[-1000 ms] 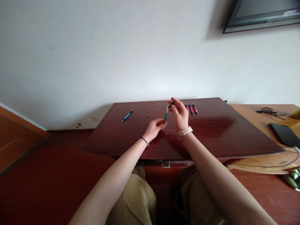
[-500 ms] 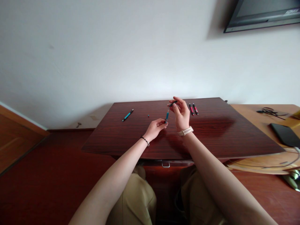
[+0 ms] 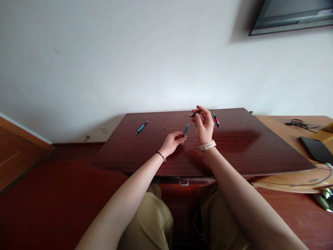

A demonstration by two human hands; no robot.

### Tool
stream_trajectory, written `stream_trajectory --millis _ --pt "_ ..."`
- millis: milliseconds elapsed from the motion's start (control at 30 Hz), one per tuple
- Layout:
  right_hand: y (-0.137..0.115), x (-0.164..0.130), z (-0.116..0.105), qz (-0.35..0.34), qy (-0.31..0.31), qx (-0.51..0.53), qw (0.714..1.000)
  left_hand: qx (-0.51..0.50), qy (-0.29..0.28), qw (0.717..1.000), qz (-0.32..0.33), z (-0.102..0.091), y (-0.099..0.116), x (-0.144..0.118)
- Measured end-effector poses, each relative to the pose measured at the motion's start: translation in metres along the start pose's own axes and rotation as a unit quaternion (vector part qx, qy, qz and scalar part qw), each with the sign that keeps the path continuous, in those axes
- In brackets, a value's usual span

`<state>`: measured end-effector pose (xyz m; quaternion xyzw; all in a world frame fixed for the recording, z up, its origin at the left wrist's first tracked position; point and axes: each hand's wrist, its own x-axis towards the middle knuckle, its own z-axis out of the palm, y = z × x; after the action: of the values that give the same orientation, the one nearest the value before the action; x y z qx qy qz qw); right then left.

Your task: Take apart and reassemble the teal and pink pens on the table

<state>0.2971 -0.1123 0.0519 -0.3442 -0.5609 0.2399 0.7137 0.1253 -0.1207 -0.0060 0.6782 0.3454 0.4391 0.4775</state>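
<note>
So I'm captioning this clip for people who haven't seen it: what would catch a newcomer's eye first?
The two hands raised over the middle of the dark red table: the left hand pinches a teal pen part, the right hand a thin dark piece. Next, a whole teal pen lying alone at the table's far left and a red pen just right of the hands.

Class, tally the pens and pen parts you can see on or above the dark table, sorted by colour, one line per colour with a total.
Teal: 2, the whole pen lying on the table and the barrel in the left hand.
Red: 1 pen in clear view beside the right hand.
Black: 1 piece in the right hand.
Total: 4
</note>
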Motion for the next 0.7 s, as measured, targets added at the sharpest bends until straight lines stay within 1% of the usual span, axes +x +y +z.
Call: stream_trajectory --millis 167,333,467,700 --pt "-0.0026 0.0 -0.0009 -0.004 -0.001 0.001 1.0 0.015 0.001 1.0 0.0 -0.0008 -0.0006 -0.0009" --pt "-0.0062 0.0004 -0.0026 -0.009 -0.008 -0.026 1.0 0.024 0.0 1.0 -0.004 -0.0003 0.0002 -0.0012" --pt "-0.0085 -0.0001 -0.0038 -0.007 -0.01 -0.019 1.0 0.024 0.004 1.0 -0.004 0.0009 0.0022 -0.0012" --pt "-0.0084 -0.0008 -0.0039 -0.04 -0.022 -0.032 0.998 0.052 0.008 0.999 0.01 0.0016 0.0006 -0.0015"
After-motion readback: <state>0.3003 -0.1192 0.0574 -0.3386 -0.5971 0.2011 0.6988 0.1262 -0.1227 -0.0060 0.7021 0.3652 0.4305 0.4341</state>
